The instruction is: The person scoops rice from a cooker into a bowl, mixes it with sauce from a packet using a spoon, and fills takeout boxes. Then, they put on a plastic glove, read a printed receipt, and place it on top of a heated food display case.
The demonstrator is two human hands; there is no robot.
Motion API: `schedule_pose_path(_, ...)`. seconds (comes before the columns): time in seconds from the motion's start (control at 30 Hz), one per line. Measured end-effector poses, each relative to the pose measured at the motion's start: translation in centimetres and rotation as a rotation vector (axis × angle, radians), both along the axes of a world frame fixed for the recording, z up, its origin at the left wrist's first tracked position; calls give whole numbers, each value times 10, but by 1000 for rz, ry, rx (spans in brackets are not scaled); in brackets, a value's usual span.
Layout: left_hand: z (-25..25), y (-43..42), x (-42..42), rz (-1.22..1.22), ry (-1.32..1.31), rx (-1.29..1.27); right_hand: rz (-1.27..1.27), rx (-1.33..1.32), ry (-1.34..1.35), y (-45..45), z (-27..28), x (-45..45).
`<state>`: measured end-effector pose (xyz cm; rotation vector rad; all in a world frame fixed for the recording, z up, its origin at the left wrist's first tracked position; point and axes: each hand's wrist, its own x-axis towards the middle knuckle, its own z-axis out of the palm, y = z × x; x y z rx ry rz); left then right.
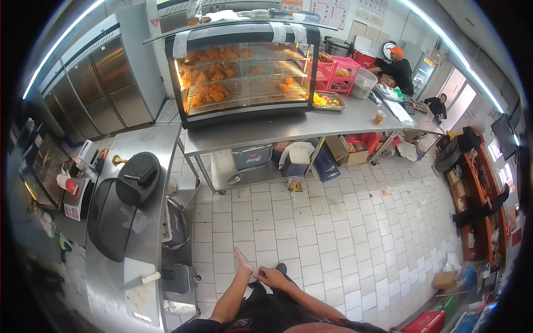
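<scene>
In the head view my left hand is stretched out over the floor, its fingers straight. A thin, clear plastic glove covers it. My right hand is bare and sits at the left wrist, its fingertips pinched on the glove's cuff. To the left, a metal worktable carries a white cutting board with a knife lying across it. Farther along that table are a dark round pan and a black lidded container.
A heated display case of fried chicken stands on the long metal counter. Boxes and bins fill the shelf below. White floor tiles spread ahead, with scraps on them. A person in an orange cap and others stand at the right.
</scene>
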<state>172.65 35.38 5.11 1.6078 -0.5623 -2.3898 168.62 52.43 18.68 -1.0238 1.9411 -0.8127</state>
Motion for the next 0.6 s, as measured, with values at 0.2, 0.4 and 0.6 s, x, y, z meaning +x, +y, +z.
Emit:
schedule_pose_path(0.2,-45,38,46,120,151,-73,75,-5,93,22,-5,26)
schedule_pose_path(0.4,-50,78,96,132,129,-142,139,-168,137,69,-17,66)
schedule_pose_path(0.6,-40,131,181,125,76,-76,317,-332,-45,112,-14,128)
